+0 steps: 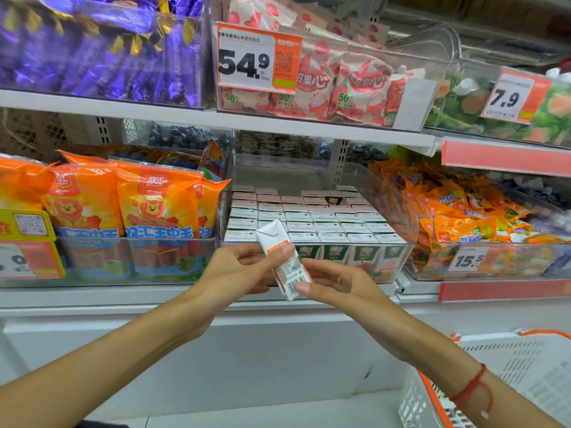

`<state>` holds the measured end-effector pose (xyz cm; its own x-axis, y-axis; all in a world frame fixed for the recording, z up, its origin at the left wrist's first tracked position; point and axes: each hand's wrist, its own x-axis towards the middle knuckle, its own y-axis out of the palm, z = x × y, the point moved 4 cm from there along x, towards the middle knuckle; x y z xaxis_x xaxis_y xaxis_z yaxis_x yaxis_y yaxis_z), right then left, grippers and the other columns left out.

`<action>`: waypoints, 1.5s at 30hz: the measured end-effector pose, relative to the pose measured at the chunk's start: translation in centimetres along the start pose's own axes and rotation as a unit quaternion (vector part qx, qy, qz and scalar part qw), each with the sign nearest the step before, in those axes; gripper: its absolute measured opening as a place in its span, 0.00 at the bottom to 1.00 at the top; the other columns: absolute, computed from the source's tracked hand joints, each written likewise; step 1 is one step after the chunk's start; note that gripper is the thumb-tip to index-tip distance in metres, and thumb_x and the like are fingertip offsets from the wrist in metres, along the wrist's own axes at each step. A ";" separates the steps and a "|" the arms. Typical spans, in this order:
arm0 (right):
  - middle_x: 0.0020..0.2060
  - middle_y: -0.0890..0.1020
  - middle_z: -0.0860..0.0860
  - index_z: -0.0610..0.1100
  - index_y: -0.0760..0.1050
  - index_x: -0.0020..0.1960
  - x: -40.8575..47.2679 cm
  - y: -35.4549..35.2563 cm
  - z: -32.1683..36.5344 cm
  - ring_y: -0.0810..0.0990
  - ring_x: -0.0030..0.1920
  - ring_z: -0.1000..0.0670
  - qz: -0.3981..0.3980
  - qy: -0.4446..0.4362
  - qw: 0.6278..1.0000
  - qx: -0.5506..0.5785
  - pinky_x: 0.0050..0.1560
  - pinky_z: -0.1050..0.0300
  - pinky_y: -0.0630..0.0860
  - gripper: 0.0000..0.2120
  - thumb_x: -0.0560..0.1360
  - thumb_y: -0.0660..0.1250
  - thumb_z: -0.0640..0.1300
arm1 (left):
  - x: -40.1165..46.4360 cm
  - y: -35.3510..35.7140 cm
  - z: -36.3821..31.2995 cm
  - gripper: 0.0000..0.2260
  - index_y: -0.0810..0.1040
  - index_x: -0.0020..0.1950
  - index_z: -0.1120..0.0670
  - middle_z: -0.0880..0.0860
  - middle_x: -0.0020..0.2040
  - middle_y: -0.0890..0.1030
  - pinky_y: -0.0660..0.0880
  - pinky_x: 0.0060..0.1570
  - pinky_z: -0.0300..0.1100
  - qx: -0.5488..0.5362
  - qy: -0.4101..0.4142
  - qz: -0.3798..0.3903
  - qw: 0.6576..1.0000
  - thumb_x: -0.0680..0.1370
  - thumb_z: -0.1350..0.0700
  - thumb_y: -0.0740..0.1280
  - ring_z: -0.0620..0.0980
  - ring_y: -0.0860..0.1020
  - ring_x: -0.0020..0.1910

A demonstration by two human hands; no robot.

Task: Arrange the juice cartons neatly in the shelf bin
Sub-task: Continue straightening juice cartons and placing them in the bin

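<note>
Small white rectangular juice carton (282, 261), smooth card with a barcode, is held tilted between both hands. Left hand (238, 268) pinches its upper part, thumb on the face; right hand (338, 284) pinches its lower end. Beyond the hands, the clear plastic shelf bin (398, 257) holds upright rows of matching white-topped cartons (312, 217).

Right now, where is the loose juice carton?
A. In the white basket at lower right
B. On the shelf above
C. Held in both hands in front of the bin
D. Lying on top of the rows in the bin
C: the juice carton is tilted in front of the clear bin, the left hand pinching its upper part and the right hand its barcode end.
</note>
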<state>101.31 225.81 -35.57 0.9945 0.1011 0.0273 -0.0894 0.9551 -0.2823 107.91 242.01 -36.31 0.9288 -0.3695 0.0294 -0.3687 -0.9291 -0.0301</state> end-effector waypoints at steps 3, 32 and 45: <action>0.48 0.85 0.61 0.58 0.79 0.53 0.1 0.1 0.1 0.81 0.51 0.63 -0.038 -0.023 0.999 0.008 0.48 0.73 0.75 0.17 0.65 0.76 0.53 | -0.2 -0.1 -0.2 0.19 0.83 0.49 0.44 0.43 0.45 0.86 0.79 0.40 0.31 -0.001 0.025 0.008 1.000 0.62 0.37 0.72 0.40 0.84 0.46; 0.53 0.82 0.61 0.55 0.75 0.60 -0.4 -1.9 0.9 0.79 0.56 0.63 -0.139 -0.124 0.982 -0.036 0.54 0.68 0.76 0.14 0.75 0.63 0.55 | -0.7 0.8 -1.8 0.20 0.75 0.67 0.43 0.37 0.61 0.79 0.78 0.52 0.33 0.203 0.235 -0.011 0.950 0.75 0.52 0.71 0.34 0.76 0.59; 0.53 0.79 0.64 0.60 0.73 0.66 -0.6 -1.2 1.7 0.80 0.54 0.60 -0.077 -0.177 0.975 -0.109 0.53 0.70 0.74 0.21 0.73 0.65 0.55 | 0.1 -0.6 -0.9 0.23 0.74 0.62 0.42 0.49 0.46 0.86 0.80 0.36 0.36 -0.075 -0.025 0.010 0.997 0.68 0.44 0.71 0.48 0.85 0.45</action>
<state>100.72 225.09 -33.64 0.9109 0.0872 0.4032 0.1117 0.8888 -0.4446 108.16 242.53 -35.38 0.9202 -0.3910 -0.0198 -0.3861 -0.9146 0.1201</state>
